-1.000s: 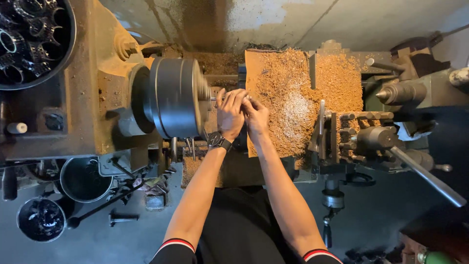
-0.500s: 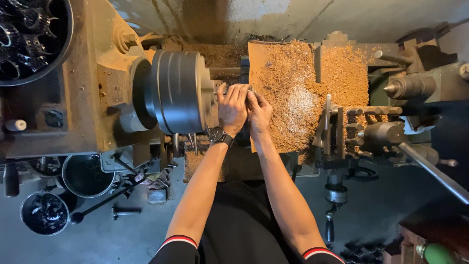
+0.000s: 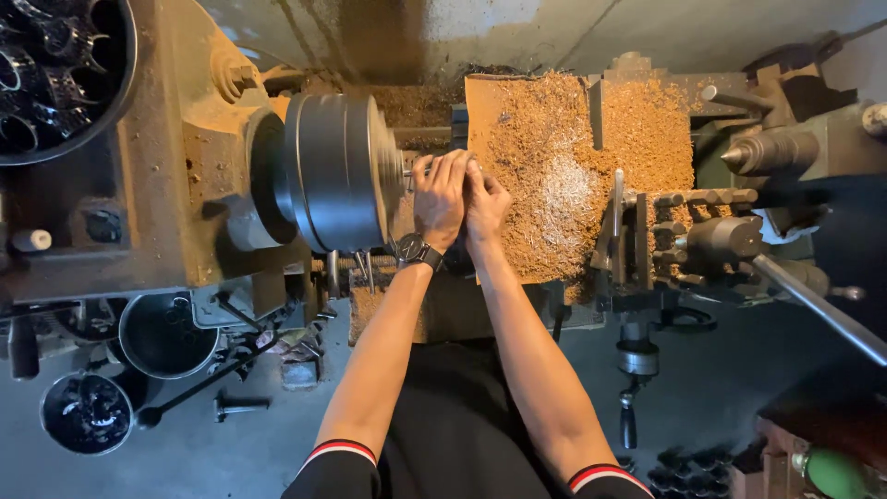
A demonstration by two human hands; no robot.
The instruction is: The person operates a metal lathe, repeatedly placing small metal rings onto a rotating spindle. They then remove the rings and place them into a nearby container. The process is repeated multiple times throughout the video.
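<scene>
Fingers (image 3: 442,164) of the left hand (image 3: 440,199) are being curled over a small part at the face of the round metal chuck (image 3: 337,171); the part itself is being hidden by the hands, so what is being gripped cannot be told. The right hand (image 3: 484,205) is being pressed against the left, its fingers bent inward, just beside the chuck. A wristwatch (image 3: 418,250) is being worn on the left wrist. Golden shavings (image 3: 554,157) are lying heaped on the tray right of the hands.
</scene>
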